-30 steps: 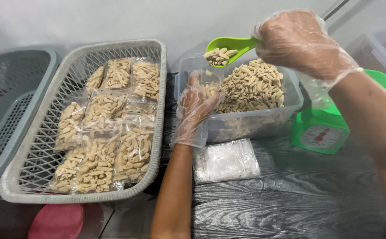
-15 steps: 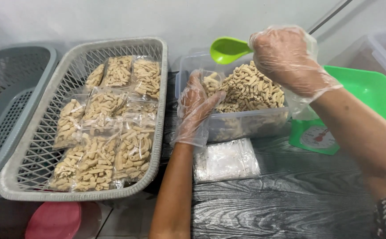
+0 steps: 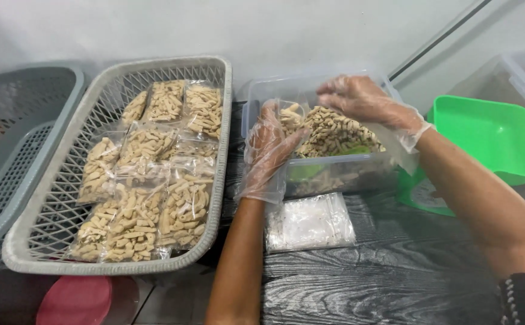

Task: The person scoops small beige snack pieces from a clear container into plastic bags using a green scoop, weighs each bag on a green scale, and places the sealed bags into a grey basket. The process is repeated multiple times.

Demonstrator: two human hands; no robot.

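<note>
Left hand [image 3: 269, 150], in a thin clear glove, fingers spread, pinching open a small clear bag [image 3: 289, 114] over the clear plastic tub [image 3: 334, 171]. Right hand [image 3: 362, 99], gloved too, loosely curled at the bag's mouth; grip unclear. Tub heaped with pale tan snack sticks [image 3: 337, 132], green scoop [image 3: 356, 150] half buried. Just before it, a stack of empty bags [image 3: 310, 221]. Left, grey lattice basket [image 3: 51, 222] of filled packets [image 3: 148, 198]. Right, green scale tray [image 3: 485, 135].

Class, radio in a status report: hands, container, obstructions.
Left hand and right hand, both gloved, over clear snack tub. Small clear bag between them. Green scoop lies in snacks. Nothing blocking.
</note>
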